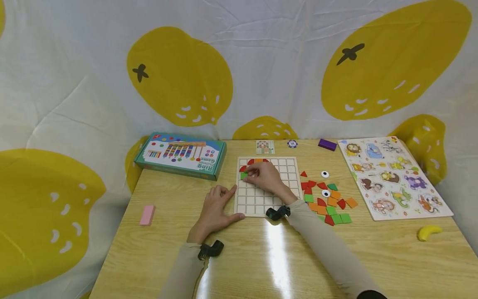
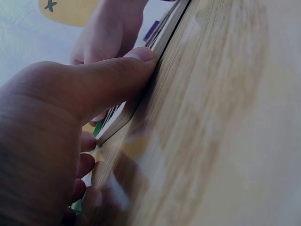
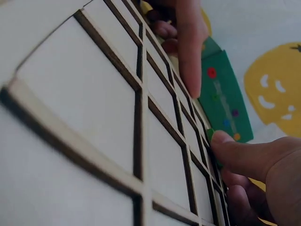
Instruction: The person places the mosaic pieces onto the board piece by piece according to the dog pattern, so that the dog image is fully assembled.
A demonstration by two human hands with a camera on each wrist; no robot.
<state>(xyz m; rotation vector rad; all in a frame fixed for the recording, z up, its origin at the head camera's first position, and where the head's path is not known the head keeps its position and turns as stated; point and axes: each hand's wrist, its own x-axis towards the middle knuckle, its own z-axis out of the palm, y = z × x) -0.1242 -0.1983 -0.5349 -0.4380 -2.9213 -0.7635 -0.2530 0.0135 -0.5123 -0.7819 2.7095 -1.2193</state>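
Note:
My right hand point(image 1: 266, 176) reaches over the wooden grid board point(image 1: 251, 200) and pinches a green square tile point(image 1: 244, 176) at the board's left column. In the right wrist view the thumb presses on that green tile's edge. Just above it sits a red rounded tile point(image 1: 242, 168), and an orange tile point(image 1: 259, 160) lies between red ones in the top row, partly behind the hand. My left hand point(image 1: 215, 209) rests at the board's lower left, thumb and index finger spread. In the left wrist view its thumb point(image 2: 113, 77) touches the board's edge.
Loose red, orange and green tiles point(image 1: 331, 210) lie right of the board, with two eye discs point(image 1: 325, 174). A pattern card point(image 1: 265, 146) stands behind it. Around are a Ring Game box point(image 1: 180, 155), pink block point(image 1: 147, 215), purple block point(image 1: 327, 144), animal puzzle point(image 1: 396, 178) and toy banana point(image 1: 428, 232).

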